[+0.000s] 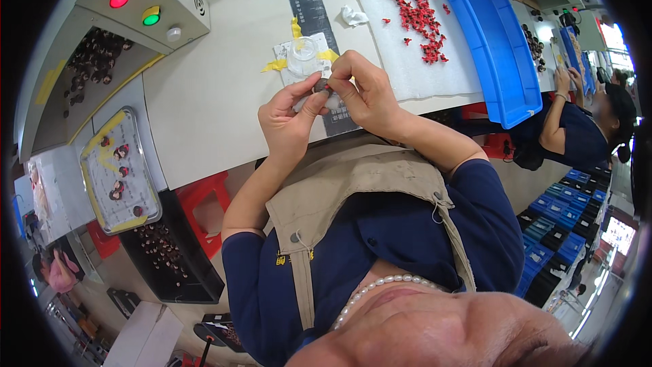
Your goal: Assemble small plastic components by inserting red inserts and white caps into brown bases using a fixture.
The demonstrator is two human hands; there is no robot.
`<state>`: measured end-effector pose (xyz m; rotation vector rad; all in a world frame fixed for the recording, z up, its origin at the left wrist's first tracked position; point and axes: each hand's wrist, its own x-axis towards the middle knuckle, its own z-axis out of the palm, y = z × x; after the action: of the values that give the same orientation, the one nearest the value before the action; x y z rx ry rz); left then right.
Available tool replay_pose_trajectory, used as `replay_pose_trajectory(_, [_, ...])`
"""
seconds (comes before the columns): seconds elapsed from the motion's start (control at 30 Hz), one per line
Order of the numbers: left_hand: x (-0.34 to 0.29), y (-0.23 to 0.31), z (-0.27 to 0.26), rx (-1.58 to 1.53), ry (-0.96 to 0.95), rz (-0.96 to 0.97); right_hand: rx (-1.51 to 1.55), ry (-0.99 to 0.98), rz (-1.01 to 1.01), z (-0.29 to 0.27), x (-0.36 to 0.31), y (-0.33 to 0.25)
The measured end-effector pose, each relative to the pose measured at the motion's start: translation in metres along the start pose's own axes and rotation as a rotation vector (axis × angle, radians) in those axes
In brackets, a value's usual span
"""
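Note:
Between the thumb and fingers of my left hand [288,119] is a small round dark brown piece [322,85]. My right hand [369,98] is closed in a pinch against the same piece, where a tiny bit of red shows. The fingertips cover most of that red bit. Just beyond my hands, a clear round dish [303,49] sits on a white card [280,51] held down with yellow tape. A black printed strip [309,0] runs underneath them along the table.
Small red pieces [415,17] lie scattered on a white foam sheet [451,78] to the right, beside a blue bin [496,54]. At left stand a machine with lights [163,27], a metal tray [102,207] and a black bin [197,285]. Another person [577,126] works at far right.

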<state>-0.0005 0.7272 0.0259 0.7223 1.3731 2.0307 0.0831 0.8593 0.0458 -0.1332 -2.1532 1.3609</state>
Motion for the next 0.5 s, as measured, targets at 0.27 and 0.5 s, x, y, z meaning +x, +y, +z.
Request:
replay_pose_trajectory(0.27, [-0.002, 0.000, 0.010, -0.203, -0.015, -0.162, 0.069, 0.063, -0.049, -0.009, -0.017, -0.003])
replay_pose_trajectory(0.5, [0.013, 0.022, -0.066, 0.419, 0.222, 0.043, -0.822, 0.249, -0.059, -0.085, 0.000, 0.062])
